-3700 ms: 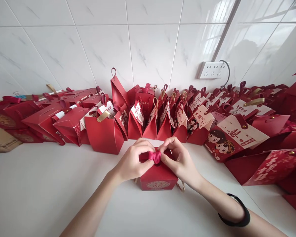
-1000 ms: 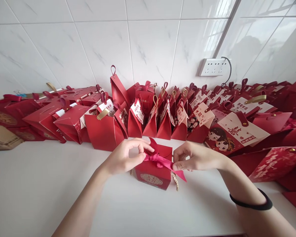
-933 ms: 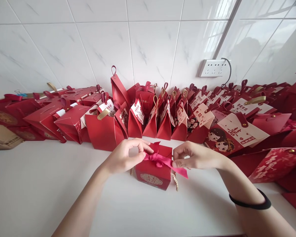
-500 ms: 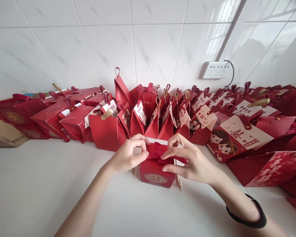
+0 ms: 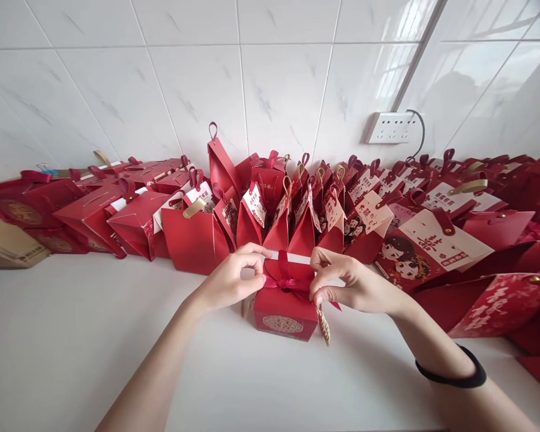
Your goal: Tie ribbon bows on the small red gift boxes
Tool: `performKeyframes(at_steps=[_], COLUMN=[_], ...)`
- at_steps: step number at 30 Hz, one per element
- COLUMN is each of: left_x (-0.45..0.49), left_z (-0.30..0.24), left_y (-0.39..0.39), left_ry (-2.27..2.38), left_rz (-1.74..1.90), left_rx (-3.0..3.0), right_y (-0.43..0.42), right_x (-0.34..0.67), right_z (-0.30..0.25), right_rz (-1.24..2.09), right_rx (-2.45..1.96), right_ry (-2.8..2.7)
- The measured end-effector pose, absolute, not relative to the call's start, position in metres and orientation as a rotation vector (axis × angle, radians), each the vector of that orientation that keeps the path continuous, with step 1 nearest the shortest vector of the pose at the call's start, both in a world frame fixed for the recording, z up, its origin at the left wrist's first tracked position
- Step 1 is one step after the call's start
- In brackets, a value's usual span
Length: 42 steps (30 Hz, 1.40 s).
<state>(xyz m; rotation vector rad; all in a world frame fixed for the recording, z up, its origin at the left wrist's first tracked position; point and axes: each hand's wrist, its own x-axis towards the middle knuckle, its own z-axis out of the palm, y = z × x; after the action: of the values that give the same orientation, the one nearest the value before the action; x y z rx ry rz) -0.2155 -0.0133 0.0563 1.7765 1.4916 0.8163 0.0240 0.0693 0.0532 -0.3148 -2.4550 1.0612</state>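
Note:
In front of me a small red gift box (image 5: pixel 284 309) stands on the white tabletop, with a gold round emblem on its near face and twisted gold cords hanging at its sides. Across its top runs a dark red ribbon (image 5: pixel 284 284), crossed and knotted at the middle. My left hand (image 5: pixel 234 276) pinches the ribbon at the box's left side, thumb and forefinger together. At the right side my right hand (image 5: pixel 348 281) is closed on the ribbon's other end, and a pointed tail of it shows below the fingers.
Red gift boxes and bags (image 5: pixel 193 237) with ribbon loops crowd the back of the table (image 5: pixel 234 372). More boxes (image 5: pixel 432 246) reach forward on the right. A brown paper bag (image 5: pixel 9 243) lies at far left. A power strip (image 5: pixel 389 128) hangs on the tiled wall.
My right hand has closed from spread fingers into a grip on the ribbon and moved slightly outward. The ribbon, bunched before, now lies stretched sideways over the box.

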Motion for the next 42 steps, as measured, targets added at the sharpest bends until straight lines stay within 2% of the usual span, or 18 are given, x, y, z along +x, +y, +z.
performKeyframes(at_steps=[12,16,19,24,29,36,42], left_x=[-0.226,-0.221,-0.211,-0.198,-0.198,-0.199,-0.2], left_z=[0.054,0.051,0.049,0.046,0.043,0.043,0.043], left_y=[-0.011,-0.012,-0.013,-0.015,-0.015,-0.013,-0.007], left_ry=[1.488,1.471,1.502,1.499,1.486,1.447,1.483], left_rz=[0.713,0.927,1.116,0.97,0.897,0.89,1.008], left_rx=[1.821,1.922,1.96,2.017,2.003,1.94,1.534], right_y=[0.082,0.09,0.096,0.094,0.087,0.088,0.084], right_x=[0.032,0.036,0.04,0.036,0.028,0.016,0.01], right_z=[0.056,0.053,0.05,0.048,0.053,0.042,0.036], right_rz=[1.284,1.413,1.486,1.597,1.71,1.553,1.543], right_rx=[-0.329,-0.545,-0.722,-0.702,-0.687,-0.74,-0.748], right_ry=[-2.507,-2.33,-2.456,-2.654,-2.3,-1.982,-1.873])
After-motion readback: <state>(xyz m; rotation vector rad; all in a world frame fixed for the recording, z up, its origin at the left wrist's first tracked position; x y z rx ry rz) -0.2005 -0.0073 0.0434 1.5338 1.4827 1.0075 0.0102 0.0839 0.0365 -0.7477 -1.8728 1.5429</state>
